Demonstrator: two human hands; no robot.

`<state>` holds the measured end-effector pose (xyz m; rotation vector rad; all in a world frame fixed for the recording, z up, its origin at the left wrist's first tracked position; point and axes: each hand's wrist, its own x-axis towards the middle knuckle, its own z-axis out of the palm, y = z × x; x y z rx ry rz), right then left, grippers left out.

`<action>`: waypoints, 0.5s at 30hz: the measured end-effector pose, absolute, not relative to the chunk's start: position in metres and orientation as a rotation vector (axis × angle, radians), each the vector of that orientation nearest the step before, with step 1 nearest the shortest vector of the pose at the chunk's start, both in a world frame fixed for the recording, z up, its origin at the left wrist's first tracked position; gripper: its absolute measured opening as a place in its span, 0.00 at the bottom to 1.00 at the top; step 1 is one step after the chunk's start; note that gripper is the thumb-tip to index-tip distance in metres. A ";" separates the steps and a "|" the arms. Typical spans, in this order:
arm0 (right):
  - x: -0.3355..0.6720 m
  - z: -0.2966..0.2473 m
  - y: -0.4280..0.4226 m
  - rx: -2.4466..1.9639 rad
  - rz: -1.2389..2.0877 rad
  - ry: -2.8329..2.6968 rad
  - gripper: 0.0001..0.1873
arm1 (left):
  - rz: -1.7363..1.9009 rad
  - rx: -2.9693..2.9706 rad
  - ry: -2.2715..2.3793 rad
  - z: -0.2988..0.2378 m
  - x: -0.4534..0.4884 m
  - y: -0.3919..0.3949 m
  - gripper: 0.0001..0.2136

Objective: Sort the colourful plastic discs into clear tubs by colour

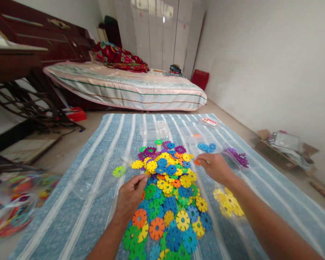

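Note:
A long heap of notched plastic discs (168,188), in yellow, blue, green, orange and purple, spreads over the striped cloth. Beyond its right edge my right hand (218,168) pinches an orange notched disc (197,162), partly covered by the fingers. My left hand (131,193) rests at the heap's left side, thumb and fingertips closed together by the discs; what they grip, if anything, is hidden. A single light green disc (119,171) lies apart, left of the heap. Yellow discs (227,202) are gathered under my right forearm.
Clear plastic containers hold blue discs (206,147) and purple discs (238,157) on the right. Another clear container (154,130) stands at the back. A bed (130,88) lies beyond the striped cloth (97,151). A cardboard box (284,151) sits on the floor at right.

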<state>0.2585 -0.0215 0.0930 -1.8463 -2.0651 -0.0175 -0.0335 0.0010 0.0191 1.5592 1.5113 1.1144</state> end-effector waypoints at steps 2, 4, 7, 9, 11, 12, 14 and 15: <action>0.267 0.102 0.006 -1.884 -0.076 -2.023 0.13 | 1.115 1.564 1.513 0.018 -0.033 0.001 0.14; 0.276 0.116 0.037 -1.914 -0.144 -1.952 0.13 | 1.106 1.571 1.510 0.017 -0.034 0.001 0.14; 0.283 0.136 0.071 -1.962 -0.237 -1.829 0.14 | 1.098 1.568 1.505 0.016 -0.035 0.001 0.14; 0.277 0.141 0.076 -1.964 -0.254 -1.803 0.15 | 1.101 1.567 1.501 0.015 -0.035 0.000 0.14; 0.263 0.136 0.064 -1.939 -0.230 -1.842 0.14 | 1.097 1.579 1.493 0.015 -0.035 -0.001 0.14; 0.253 0.130 0.053 -1.901 -0.197 -1.891 0.13 | 1.094 1.584 1.487 0.014 -0.034 -0.001 0.14; 0.232 0.116 0.023 -1.772 -0.088 -2.020 0.11 | 1.093 1.583 1.481 0.014 -0.033 -0.001 0.14; 0.222 0.107 0.006 -1.681 -0.009 -2.088 0.10 | 1.092 1.575 1.483 0.013 -0.033 -0.001 0.15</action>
